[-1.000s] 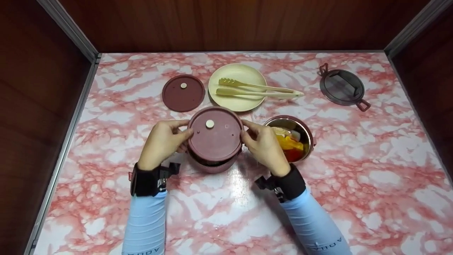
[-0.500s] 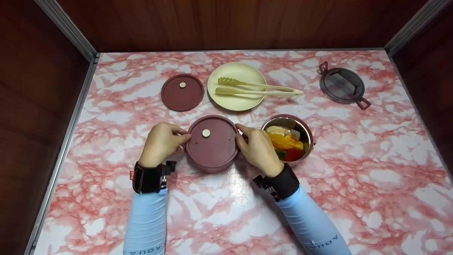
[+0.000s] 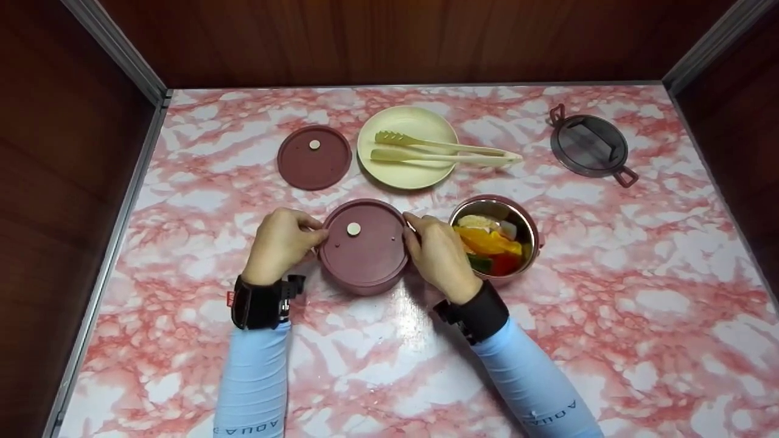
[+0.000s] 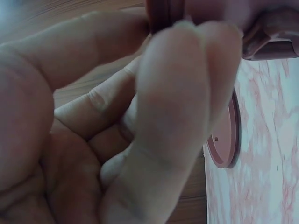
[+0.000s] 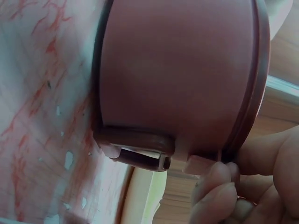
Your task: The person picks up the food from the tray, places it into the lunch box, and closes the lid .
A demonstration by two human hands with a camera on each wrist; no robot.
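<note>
A dusky-red lid (image 3: 371, 252) with a small cream knob lies over a matching pot (image 3: 365, 288) at the middle of the table. My left hand (image 3: 279, 243) pinches the lid's left edge between thumb and fingers. On the opposite side my right hand (image 3: 443, 255) pinches the edge too. The right wrist view shows the lid down along the pot's rim, with my fingertips (image 5: 217, 175) at a small tab above the pot's side handle (image 5: 135, 143). In the left wrist view, my fingers (image 4: 175, 102) hide much of the grip.
Right of my right hand stands an uncovered pot (image 3: 534, 244) of colourful food pieces. Behind are another red lid (image 3: 310, 170), a cream plate (image 3: 406, 177) with tongs (image 3: 487, 159) across it, and a two-handled grey lid (image 3: 587, 149). Dark panels (image 3: 414, 42) wall the table.
Both hands have brought the lid down and toward me, from tilted above the pot's rim to level on it. Over the last half second my right hand shifts only slightly.
</note>
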